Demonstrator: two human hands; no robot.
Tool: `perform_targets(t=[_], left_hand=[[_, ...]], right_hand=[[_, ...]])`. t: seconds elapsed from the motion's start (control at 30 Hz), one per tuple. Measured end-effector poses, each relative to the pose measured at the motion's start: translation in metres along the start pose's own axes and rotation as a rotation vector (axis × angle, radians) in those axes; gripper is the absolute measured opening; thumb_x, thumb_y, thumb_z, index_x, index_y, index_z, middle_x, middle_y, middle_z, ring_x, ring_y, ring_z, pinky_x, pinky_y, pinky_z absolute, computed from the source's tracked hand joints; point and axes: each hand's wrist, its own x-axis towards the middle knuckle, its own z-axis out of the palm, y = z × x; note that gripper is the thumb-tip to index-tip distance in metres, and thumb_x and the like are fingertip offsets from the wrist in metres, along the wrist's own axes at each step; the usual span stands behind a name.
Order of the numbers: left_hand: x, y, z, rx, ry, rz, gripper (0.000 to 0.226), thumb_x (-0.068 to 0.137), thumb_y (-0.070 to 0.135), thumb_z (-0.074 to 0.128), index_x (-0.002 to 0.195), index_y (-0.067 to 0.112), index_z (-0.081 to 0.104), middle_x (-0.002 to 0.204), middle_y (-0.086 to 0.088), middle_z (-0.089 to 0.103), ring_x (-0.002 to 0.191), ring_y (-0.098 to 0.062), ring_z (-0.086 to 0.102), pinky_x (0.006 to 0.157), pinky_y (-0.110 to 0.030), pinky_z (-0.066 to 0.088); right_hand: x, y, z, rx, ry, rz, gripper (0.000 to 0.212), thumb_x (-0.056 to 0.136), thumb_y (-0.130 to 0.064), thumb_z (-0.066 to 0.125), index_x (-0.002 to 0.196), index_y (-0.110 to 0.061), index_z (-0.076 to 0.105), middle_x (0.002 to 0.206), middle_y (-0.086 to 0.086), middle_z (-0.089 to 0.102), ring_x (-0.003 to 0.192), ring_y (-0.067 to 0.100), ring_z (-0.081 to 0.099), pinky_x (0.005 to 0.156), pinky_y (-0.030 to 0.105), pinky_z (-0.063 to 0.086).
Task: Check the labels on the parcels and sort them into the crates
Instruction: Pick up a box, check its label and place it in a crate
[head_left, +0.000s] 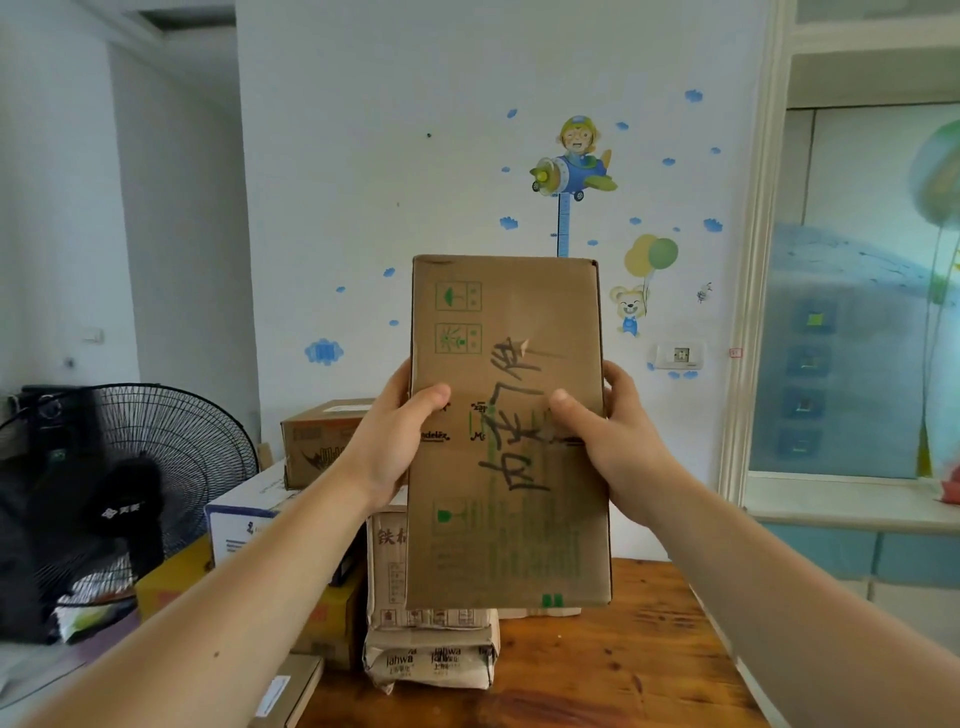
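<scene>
I hold a tall brown cardboard parcel (506, 364) upright in front of me, above the wooden table (597, 670). Its facing side carries green handling symbols and large black handwritten characters. My left hand (395, 431) grips its left edge, thumb on the front. Its right edge is held by my right hand (613, 431) in the same way. Behind and below it stand other parcels: a taped brown box (389, 571) on a paper-wrapped package (431, 660). No crate is in view.
More boxes are stacked at the left: a brown carton (317, 441), a white box (244, 514) and a yellow one (176, 577). A black standing fan (124, 483) is at far left. A flat parcel (291, 691) lies at the table's near left edge.
</scene>
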Motion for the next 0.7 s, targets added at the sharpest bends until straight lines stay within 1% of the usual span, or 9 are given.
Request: perform_targets(t=[0.07,0.13,0.2,0.3,0.37,0.43,0.57,0.63,0.7], left_hand=[[0.000,0.001,0.006,-0.015,0.035,0.022,0.026,0.101,0.032,0.048,0.126,0.030,0.048,0.121,-0.004,0.066,0.105,-0.022,0.067,0.082,-0.042,0.057],[0.000,0.002,0.011,-0.013,0.057,0.032,0.043,0.095,0.042,0.053,0.132,0.025,0.043,0.117,-0.002,0.066,0.098,-0.018,0.069,0.073,-0.037,0.058],[-0.002,0.002,0.014,-0.001,0.077,0.019,0.039,0.096,0.034,0.057,0.131,0.024,0.042,0.112,-0.002,0.067,0.090,-0.018,0.072,0.067,-0.036,0.059],[-0.002,-0.001,0.014,0.010,0.075,-0.004,0.035,0.100,0.030,0.053,0.133,0.024,0.044,0.118,-0.002,0.067,0.103,-0.021,0.068,0.081,-0.042,0.058],[-0.003,0.000,0.012,-0.007,0.050,0.002,0.034,0.100,0.030,0.052,0.134,0.027,0.046,0.118,0.001,0.068,0.105,-0.020,0.068,0.083,-0.041,0.057],[-0.003,0.002,0.008,-0.003,-0.004,0.023,0.033,0.098,0.027,0.055,0.130,0.032,0.049,0.111,0.004,0.072,0.099,-0.017,0.070,0.079,-0.037,0.058],[-0.003,0.009,0.004,0.082,-0.029,0.020,0.059,0.086,0.004,0.069,0.130,0.027,0.038,0.110,-0.005,0.067,0.086,-0.019,0.072,0.066,-0.032,0.058],[-0.004,0.010,0.003,0.096,-0.032,0.012,0.052,0.086,0.000,0.068,0.126,0.021,0.043,0.108,-0.007,0.068,0.084,-0.019,0.073,0.066,-0.033,0.058],[-0.005,0.008,0.003,0.098,-0.041,0.004,0.040,0.090,0.001,0.064,0.121,0.021,0.050,0.107,-0.006,0.071,0.086,-0.019,0.073,0.070,-0.035,0.059]], right_hand=[[0.001,0.000,0.005,-0.068,0.024,-0.006,0.047,0.092,-0.043,0.064,0.133,-0.042,0.043,0.119,-0.008,0.063,0.103,0.017,0.066,0.092,0.045,0.056],[0.001,0.001,0.006,-0.068,0.043,-0.002,0.048,0.094,-0.044,0.061,0.138,-0.041,0.042,0.120,-0.007,0.063,0.104,0.018,0.066,0.091,0.045,0.056],[0.000,0.003,0.006,-0.085,0.071,-0.009,0.047,0.094,-0.043,0.060,0.138,-0.039,0.043,0.119,-0.007,0.064,0.103,0.018,0.066,0.091,0.045,0.056],[-0.002,0.007,0.007,-0.155,0.122,-0.051,0.046,0.093,-0.044,0.062,0.136,-0.041,0.045,0.115,-0.011,0.065,0.103,0.016,0.065,0.092,0.046,0.055],[-0.002,0.006,0.007,-0.179,0.109,-0.080,0.045,0.092,-0.043,0.063,0.134,-0.043,0.046,0.113,-0.013,0.067,0.103,0.015,0.065,0.092,0.044,0.055],[-0.004,0.002,0.002,-0.151,0.043,-0.064,0.043,0.091,-0.035,0.067,0.130,-0.041,0.050,0.110,-0.011,0.069,0.101,0.014,0.066,0.089,0.040,0.055],[-0.006,-0.006,-0.012,0.014,-0.158,0.004,0.049,0.085,0.004,0.068,0.123,-0.024,0.054,0.106,0.001,0.074,0.099,0.023,0.071,0.085,0.040,0.056],[-0.004,-0.007,-0.015,0.051,-0.189,0.009,0.049,0.086,0.005,0.066,0.125,-0.022,0.055,0.112,0.006,0.073,0.103,0.027,0.070,0.089,0.045,0.055],[-0.002,-0.007,-0.015,-0.003,-0.164,-0.014,0.044,0.088,0.000,0.068,0.121,-0.027,0.057,0.113,0.003,0.073,0.104,0.022,0.070,0.093,0.044,0.054]])
